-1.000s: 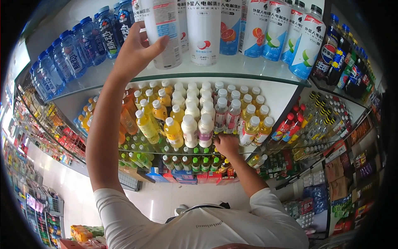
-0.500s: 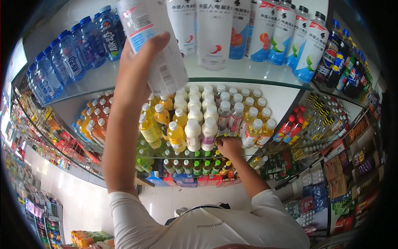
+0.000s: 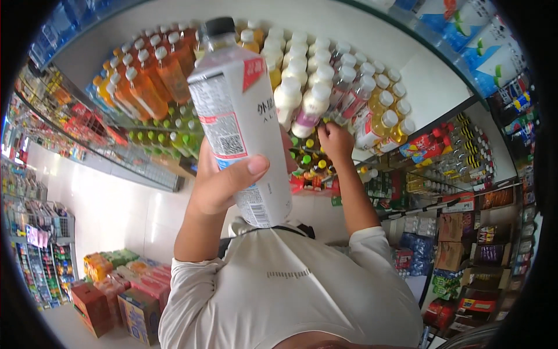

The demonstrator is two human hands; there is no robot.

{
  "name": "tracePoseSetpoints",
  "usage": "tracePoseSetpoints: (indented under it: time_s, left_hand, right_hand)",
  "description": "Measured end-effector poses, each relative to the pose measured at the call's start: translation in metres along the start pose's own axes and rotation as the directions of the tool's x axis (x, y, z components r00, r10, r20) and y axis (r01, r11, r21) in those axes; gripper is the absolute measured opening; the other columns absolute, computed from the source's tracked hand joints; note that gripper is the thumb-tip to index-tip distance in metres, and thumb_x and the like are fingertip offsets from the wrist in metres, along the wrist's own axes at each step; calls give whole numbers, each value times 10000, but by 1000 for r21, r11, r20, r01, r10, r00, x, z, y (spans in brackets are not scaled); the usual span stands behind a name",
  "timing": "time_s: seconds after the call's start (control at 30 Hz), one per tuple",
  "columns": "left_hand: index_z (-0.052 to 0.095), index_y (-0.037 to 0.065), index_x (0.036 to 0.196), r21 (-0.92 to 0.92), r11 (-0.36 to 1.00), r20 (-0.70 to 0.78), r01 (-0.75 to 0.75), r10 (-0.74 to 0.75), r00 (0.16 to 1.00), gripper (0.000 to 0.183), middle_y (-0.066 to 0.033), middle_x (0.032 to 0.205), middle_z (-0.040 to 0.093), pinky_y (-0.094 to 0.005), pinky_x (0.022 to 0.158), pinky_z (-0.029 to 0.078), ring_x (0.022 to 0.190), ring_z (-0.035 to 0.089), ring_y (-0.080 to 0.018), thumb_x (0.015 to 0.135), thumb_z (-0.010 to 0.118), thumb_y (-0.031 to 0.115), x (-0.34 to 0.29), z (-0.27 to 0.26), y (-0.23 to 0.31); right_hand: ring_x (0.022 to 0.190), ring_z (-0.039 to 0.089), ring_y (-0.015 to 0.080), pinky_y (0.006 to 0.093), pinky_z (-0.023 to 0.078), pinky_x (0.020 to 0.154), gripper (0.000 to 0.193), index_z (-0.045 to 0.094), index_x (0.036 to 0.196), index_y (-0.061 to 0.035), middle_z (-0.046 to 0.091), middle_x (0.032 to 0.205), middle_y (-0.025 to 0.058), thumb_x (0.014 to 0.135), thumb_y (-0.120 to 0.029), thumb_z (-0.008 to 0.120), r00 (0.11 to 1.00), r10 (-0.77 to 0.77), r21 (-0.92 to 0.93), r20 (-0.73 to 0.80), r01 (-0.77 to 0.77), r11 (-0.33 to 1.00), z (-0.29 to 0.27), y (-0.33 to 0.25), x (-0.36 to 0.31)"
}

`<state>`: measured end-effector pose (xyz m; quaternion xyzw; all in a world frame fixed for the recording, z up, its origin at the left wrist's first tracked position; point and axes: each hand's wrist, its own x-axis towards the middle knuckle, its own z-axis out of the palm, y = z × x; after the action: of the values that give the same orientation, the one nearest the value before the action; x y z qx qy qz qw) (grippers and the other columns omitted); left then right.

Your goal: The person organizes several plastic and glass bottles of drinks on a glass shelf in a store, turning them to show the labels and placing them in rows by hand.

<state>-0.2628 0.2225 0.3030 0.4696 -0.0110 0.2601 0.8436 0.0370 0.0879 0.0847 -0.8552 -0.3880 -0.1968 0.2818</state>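
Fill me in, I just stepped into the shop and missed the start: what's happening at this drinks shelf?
A person in a white long-sleeved top stands at a shelf packed with bottled drinks. Their left hand grips a large white-labelled bottle with a black cap, held up close to the camera, away from the shelf. Their right hand reaches out to the shelf and touches the small white-capped bottles standing in rows there. Orange juice bottles stand to the left of those.

glass shelf: white-capped pale and yellow plastic bottles packed cap to cap, no gap between rows; open strip of bare shelf to their right. right hand sits at the front row edge. large white-labelled clear bottle in left hand blocks the near centre. orange-juice bottles crowd the left.
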Motion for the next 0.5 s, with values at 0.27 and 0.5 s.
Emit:
tracePoseSetpoints:
  time_s: [0.27,0.5]
  left_hand:
    - [488,11,1363,71,957,-323,283,-246,914,596,-133,1117,685,-390,843,591,931,716,-238,876,784,189,-63,-55,-73]
    - [462,0,1390,208,937,-430,281,-171,886,642,-129,1190,678,-344,922,552,1060,680,-201,892,818,193,-86,-63,-106]
  right_hand:
    - [745,629,146,335,517,685,326,662,976,-9,661,812,65,1078,-294,541,841,-60,760,538,-453,466,-69,-127,-72]
    - [1447,399,240,415,332,1192,765,239,1570,28,442,1511,150,1075,-473,538,502,-526,636,686,-766,99,-69,-163,-131]
